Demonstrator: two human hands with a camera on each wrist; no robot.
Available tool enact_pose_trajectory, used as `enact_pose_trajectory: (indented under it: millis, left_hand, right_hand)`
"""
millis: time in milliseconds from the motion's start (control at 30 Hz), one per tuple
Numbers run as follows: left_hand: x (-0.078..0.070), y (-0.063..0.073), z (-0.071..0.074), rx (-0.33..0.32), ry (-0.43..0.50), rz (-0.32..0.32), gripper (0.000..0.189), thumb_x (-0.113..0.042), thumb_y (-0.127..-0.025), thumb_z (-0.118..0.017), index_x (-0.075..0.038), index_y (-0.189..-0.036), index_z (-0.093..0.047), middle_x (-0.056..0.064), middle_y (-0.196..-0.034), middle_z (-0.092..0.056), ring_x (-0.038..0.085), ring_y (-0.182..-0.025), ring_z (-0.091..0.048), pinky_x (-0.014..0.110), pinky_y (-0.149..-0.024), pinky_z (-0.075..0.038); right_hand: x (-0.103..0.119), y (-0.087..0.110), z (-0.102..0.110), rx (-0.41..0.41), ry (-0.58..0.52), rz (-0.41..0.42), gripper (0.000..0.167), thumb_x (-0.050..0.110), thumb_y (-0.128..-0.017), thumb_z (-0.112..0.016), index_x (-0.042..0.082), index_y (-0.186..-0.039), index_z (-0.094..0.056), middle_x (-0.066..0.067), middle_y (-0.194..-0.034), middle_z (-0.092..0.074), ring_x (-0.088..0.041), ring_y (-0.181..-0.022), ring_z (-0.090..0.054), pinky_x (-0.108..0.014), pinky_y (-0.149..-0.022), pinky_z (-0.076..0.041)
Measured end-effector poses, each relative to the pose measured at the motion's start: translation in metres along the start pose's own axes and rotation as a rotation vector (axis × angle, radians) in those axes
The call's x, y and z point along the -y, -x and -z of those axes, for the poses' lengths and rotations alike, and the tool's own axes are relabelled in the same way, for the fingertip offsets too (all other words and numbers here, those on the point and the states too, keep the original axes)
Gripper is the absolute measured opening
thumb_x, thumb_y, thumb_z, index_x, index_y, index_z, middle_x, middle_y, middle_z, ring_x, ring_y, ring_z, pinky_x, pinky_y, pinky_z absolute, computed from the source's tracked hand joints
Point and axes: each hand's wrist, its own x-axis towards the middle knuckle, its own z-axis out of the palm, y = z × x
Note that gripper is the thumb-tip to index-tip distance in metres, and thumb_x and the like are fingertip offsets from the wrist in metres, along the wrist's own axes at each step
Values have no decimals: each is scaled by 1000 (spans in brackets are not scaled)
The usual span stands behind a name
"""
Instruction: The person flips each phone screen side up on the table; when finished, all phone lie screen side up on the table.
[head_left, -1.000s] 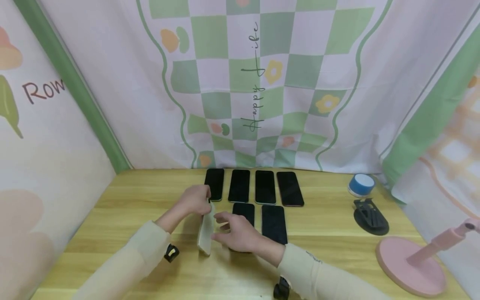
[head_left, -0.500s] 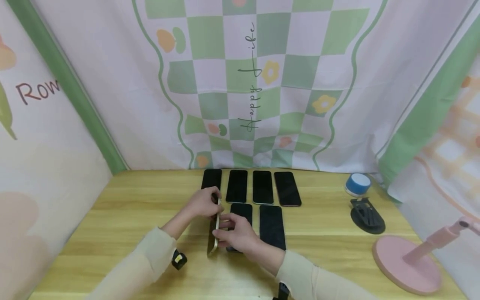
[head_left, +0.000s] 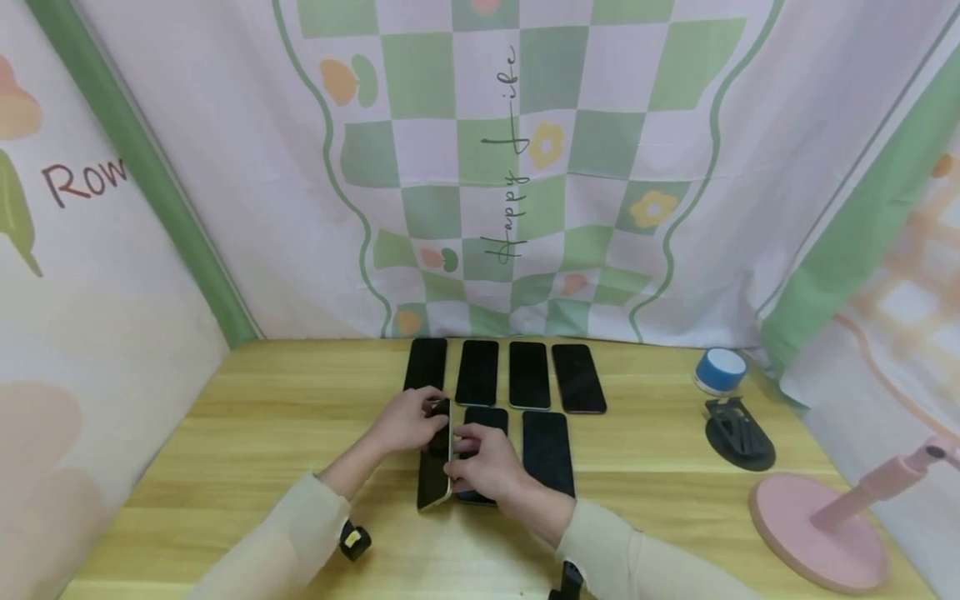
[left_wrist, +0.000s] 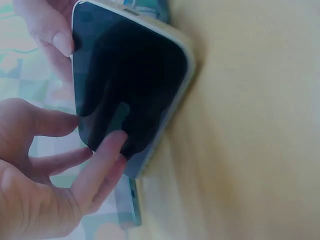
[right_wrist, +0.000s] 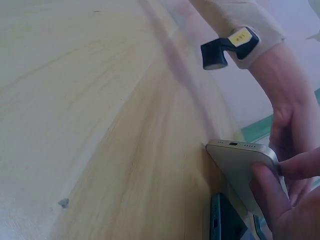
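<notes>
A smartphone (head_left: 435,475) with a black screen and a pale gold frame stands tilted on its long edge above the table, its screen facing left. My left hand (head_left: 408,419) grips its far end, with fingers (left_wrist: 111,145) lying on the screen in the left wrist view. My right hand (head_left: 491,465) holds its right long edge between thumb and fingers; the right wrist view shows the thumb on the pale back. Just right of it lies a dark phone (head_left: 486,419), partly hidden by my right hand. Another dark phone (head_left: 546,450) lies beside that one.
Behind, a row of black-screened phones (head_left: 477,372) lies on the wooden table (head_left: 300,392). On the right are a blue-and-white round container (head_left: 721,371), a black round-based stand (head_left: 740,435) and a pink stand (head_left: 817,529). A patterned curtain hangs at the table's back edge.
The phone has moved right and turned, so its screen shows where its pale back showed before. My right hand, earlier apart from it, has taken hold of its edge.
</notes>
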Motion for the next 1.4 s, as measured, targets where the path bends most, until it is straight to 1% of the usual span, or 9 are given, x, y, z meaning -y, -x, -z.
enact_pose_trajectory:
  millis: [200, 333, 467, 600, 733, 900, 1000, 1233, 1400]
  left_hand:
    - [19, 19, 2, 35, -71, -90, 53, -10, -87, -79, 1, -137, -63, 26, -120, -69, 32, -94, -71, 39, -75, -59]
    - [29, 31, 7, 89, -161, -151, 71, -17, -82, -86, 0, -145, -58, 26, -140, -58, 41, -122, -61, 56, -103, -53]
    - [33, 38, 11, 139, -220, -164, 82, -26, -80, -89, -4, -150, -53, 28, -157, -46, 51, -143, -43, 71, -115, -37]
    - [35, 40, 13, 166, -282, -142, 87, -32, -79, -90, -9, -153, -50, 25, -163, -40, 53, -146, -37, 77, -115, -31]
    - [34, 39, 12, 183, -300, -110, 88, -32, -79, -90, -13, -155, -49, 22, -166, -37, 54, -148, -34, 83, -112, -27]
    - [33, 38, 11, 179, -298, -83, 86, -28, -77, -92, -15, -153, -52, 20, -167, -36, 54, -148, -34, 92, -102, -27]
    - [33, 36, 10, 176, -300, -86, 86, -26, -76, -93, -15, -151, -54, 21, -167, -36, 55, -147, -34, 93, -99, -27]
    - [33, 35, 10, 165, -329, -89, 83, -23, -75, -94, -16, -149, -57, 19, -167, -36, 56, -146, -36, 92, -99, -31]
    - [31, 37, 11, 165, -349, -69, 83, -22, -74, -94, -15, -148, -57, 19, -167, -36, 57, -146, -36, 92, -98, -31]
  right_hand:
    - [-3, -2, 2, 6, 10, -24, 60, -7, -89, -69, -10, -146, -49, -31, -130, -65, -35, -97, -78, -41, -76, -66]
    - [-4, -2, 1, 18, 13, -24, 62, -8, -90, -67, -12, -148, -45, -34, -135, -63, -38, -106, -76, -43, -78, -66]
    - [-4, -3, -1, 41, 25, -8, 69, -7, -90, -67, -11, -153, -39, -33, -141, -61, -39, -115, -73, -39, -77, -65]
    - [-3, -3, -3, 47, 80, 8, 78, -6, -89, -70, -8, -156, -32, -31, -147, -57, -40, -123, -69, -36, -79, -63]
    - [-4, -2, -5, 33, 154, 18, 81, -3, -89, -72, -6, -157, -29, -32, -155, -48, -42, -133, -62, -46, -98, -60]
    - [-5, -1, -9, 48, 139, 8, 88, -4, -86, -74, -5, -158, -25, -31, -160, -41, -44, -144, -51, -56, -115, -48]
    - [-3, 1, -11, 50, 128, 1, 89, -4, -83, -76, -5, -157, -25, -30, -160, -42, -44, -145, -50, -59, -118, -44]
    - [4, 2, -14, 54, 221, -39, 90, 5, -82, -81, -5, -156, -29, -30, -163, -39, -48, -151, -39, -64, -124, -32]
    - [4, 2, -15, 64, 225, -59, 91, 7, -84, -80, -4, -157, -28, -30, -165, -35, -48, -152, -38, -64, -124, -32]
